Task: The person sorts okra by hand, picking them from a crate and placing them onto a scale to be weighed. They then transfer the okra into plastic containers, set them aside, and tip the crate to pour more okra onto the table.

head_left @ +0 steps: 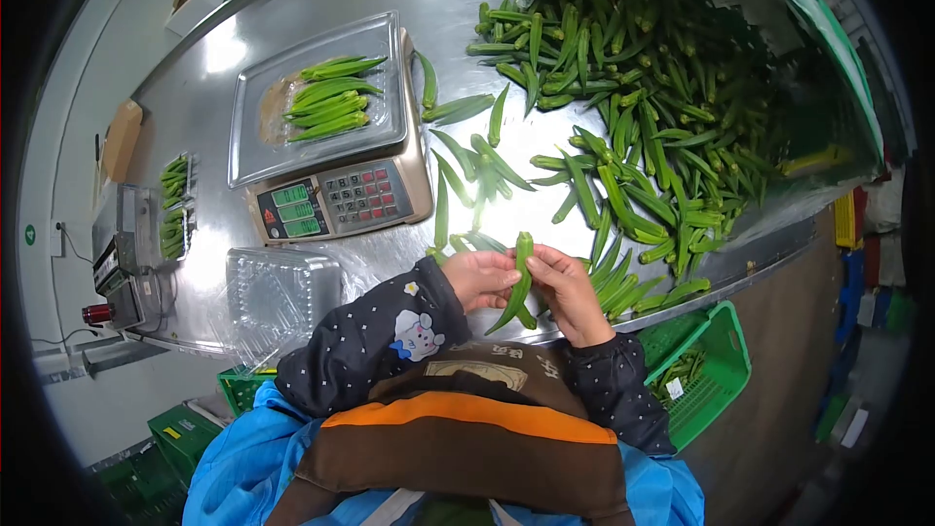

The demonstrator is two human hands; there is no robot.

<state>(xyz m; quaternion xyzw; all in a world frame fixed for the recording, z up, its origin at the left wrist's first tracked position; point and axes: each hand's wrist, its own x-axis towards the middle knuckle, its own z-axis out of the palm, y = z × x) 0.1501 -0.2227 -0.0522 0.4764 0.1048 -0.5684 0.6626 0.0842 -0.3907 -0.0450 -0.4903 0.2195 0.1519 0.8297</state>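
In front of my body I hold a green okra pod (pixel 521 282) upright, its cap end up and its tip curving down to the left. My right hand (pixel 575 304) pinches it between thumb and fingers. From the other side my left hand (pixel 477 276) is closed, its fingertips against the pod. Part of another pod shows just below my fingers. Loose okra pods (pixel 482 164) lie on the metal table beyond my hands, and more rest right of my right hand. A kitchen scale (pixel 341 197) bears a clear tray (pixel 255 164) with several okra pods in it.
A large okra heap (pixel 672 127) spills from a green-edged crate (pixel 828 19) at the right. Clear plastic trays (pixel 282 292) lie left of my left arm. Filled packs (pixel 173 205) stand beside a machine (pixel 127 253) at far left. A green basket (pixel 726 370) is below the table's edge.
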